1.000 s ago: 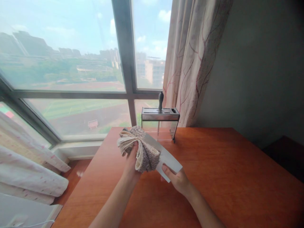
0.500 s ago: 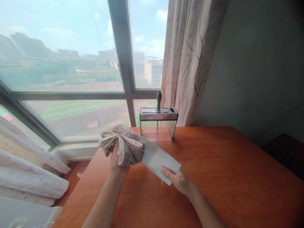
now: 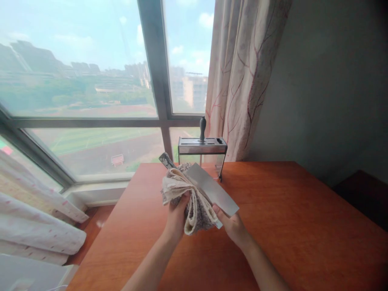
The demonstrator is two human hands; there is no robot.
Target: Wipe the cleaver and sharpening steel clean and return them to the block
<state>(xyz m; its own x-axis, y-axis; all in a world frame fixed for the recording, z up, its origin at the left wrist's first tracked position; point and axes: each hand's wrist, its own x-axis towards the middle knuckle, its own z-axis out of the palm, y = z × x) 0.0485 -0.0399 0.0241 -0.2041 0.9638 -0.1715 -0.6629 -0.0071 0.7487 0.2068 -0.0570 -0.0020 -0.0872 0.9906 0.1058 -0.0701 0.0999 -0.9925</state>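
A folded grey-and-cream towel [image 3: 194, 202] is bunched in my left hand [image 3: 178, 214], its cream edges fanned toward me. The towel presses on the broad blade of a cleaver [image 3: 214, 190] and hides part of it. My right hand [image 3: 233, 228] grips the blade by its far right end, thumb on top. The cleaver's dark patterned handle [image 3: 165, 160] sticks out beyond the towel at the upper left. Both hands are above the wooden table [image 3: 273, 210].
Behind the hands stands a clear-sided knife block [image 3: 202, 147] with a metal top. One grey knife handle [image 3: 203, 128] rises from it. Window panes and a curtain [image 3: 236, 81] border the table's far side; more curtain [image 3: 36, 226] hangs at the left.
My left hand and the towel have slid right and down along the blade toward my right hand, uncovering the cleaver's handle. The right hand has shifted slightly right.
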